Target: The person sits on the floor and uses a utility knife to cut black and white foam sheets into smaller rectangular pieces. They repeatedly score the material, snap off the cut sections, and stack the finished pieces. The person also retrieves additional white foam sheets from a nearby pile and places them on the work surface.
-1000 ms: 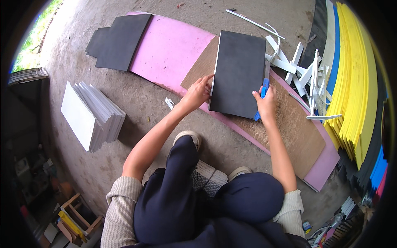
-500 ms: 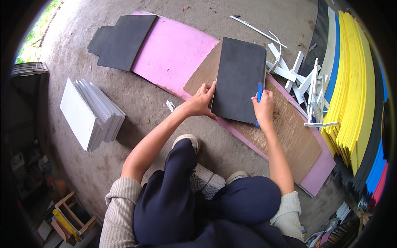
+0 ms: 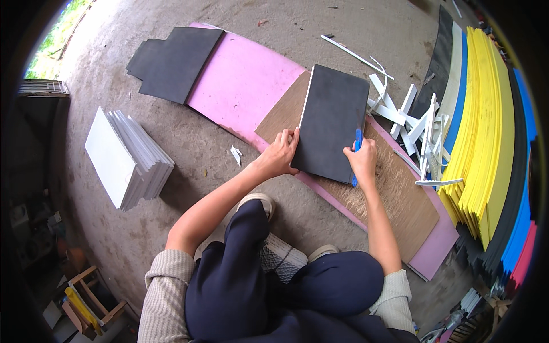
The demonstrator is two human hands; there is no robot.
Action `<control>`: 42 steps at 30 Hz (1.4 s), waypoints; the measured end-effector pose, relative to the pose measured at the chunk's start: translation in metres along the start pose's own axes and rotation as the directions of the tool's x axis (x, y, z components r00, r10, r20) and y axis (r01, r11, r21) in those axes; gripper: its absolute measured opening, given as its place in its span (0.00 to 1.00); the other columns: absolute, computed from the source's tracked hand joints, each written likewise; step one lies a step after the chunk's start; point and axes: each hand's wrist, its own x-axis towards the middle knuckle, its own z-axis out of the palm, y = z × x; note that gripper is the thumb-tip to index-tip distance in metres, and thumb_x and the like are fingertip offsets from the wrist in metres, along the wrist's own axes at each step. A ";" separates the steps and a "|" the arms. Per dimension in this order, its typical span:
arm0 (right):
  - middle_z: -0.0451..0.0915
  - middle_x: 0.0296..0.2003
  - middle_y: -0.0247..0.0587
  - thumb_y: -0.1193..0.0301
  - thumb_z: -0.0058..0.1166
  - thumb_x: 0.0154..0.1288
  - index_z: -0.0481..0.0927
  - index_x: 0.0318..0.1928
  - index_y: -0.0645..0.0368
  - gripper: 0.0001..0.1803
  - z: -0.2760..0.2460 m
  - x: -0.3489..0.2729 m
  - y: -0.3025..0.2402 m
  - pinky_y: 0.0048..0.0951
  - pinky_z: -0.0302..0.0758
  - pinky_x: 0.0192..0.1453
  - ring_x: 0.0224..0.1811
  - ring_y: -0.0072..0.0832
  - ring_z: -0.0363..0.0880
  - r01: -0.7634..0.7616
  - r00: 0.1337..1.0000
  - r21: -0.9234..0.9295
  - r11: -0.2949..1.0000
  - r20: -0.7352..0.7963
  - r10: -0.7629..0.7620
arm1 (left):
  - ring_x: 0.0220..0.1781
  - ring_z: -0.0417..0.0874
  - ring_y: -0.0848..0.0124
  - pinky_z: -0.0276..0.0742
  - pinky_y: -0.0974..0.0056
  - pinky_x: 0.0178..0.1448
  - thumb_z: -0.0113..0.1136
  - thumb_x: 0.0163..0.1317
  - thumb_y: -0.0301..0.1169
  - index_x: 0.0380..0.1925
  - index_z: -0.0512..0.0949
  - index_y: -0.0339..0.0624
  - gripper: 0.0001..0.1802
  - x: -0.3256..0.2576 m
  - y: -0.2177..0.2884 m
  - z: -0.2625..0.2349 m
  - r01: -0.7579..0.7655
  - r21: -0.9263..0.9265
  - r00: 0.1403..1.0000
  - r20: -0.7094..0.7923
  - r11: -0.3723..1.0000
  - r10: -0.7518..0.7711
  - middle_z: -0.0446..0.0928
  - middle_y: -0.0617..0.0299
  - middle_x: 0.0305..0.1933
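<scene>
A black rectangular foam sheet (image 3: 333,123) lies on a brown wooden board (image 3: 394,191), with a thin white edge showing along its left side. My left hand (image 3: 279,151) grips its lower left corner, fingers along the left edge and thumb at the near edge. In my right hand (image 3: 361,162) is a blue utility knife (image 3: 358,139), closed in the fingers and held along the sheet's right edge; its blade cannot be made out. Under the board runs a long pink foam sheet (image 3: 246,71).
More black sheets (image 3: 177,66) cover the pink sheet's far left end. White offcuts (image 3: 409,114) lie heaped at right, beside upright yellow sheets (image 3: 477,131). On the floor at left stands a stack of white sheets (image 3: 123,160). A wooden frame (image 3: 97,300) sits lower left.
The view has shifted slightly. The black sheet sits a little more tilted, and both hands remain on its edges, the knife still along the right side.
</scene>
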 end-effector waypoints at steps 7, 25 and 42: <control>0.70 0.27 0.44 0.71 0.59 0.40 0.70 0.21 0.62 0.11 0.001 -0.002 0.008 0.35 0.68 0.36 0.31 0.37 0.71 0.005 0.999 0.102 0.995 -0.048 0.000 | 0.51 0.63 0.51 0.65 0.61 0.54 0.70 0.30 0.38 0.54 0.46 0.17 0.57 0.001 0.004 -0.003 -0.031 0.031 0.999 -0.017 0.999 0.032 0.56 0.39 0.48; 0.66 0.33 0.47 0.69 0.56 0.50 0.64 0.31 0.64 0.15 -0.010 0.002 0.039 0.33 0.72 0.33 0.29 0.36 0.74 0.192 0.981 0.044 0.980 0.000 -0.192 | 0.53 0.62 0.53 0.66 0.51 0.50 0.72 0.23 0.45 0.59 0.44 0.33 0.64 -0.003 0.035 -0.023 0.090 0.203 0.995 0.019 0.975 -0.096 0.54 0.43 0.54; 0.69 0.14 0.45 0.54 0.34 0.62 0.66 0.35 0.65 0.22 -0.083 -0.063 0.065 0.33 0.69 0.14 0.10 0.34 0.71 -0.416 0.908 0.370 0.831 0.123 0.400 | 0.49 0.64 0.59 0.73 0.59 0.39 0.61 0.37 0.56 0.58 0.56 0.42 0.50 0.067 0.055 0.007 -0.117 0.431 0.988 -0.045 0.895 0.151 0.49 0.56 0.64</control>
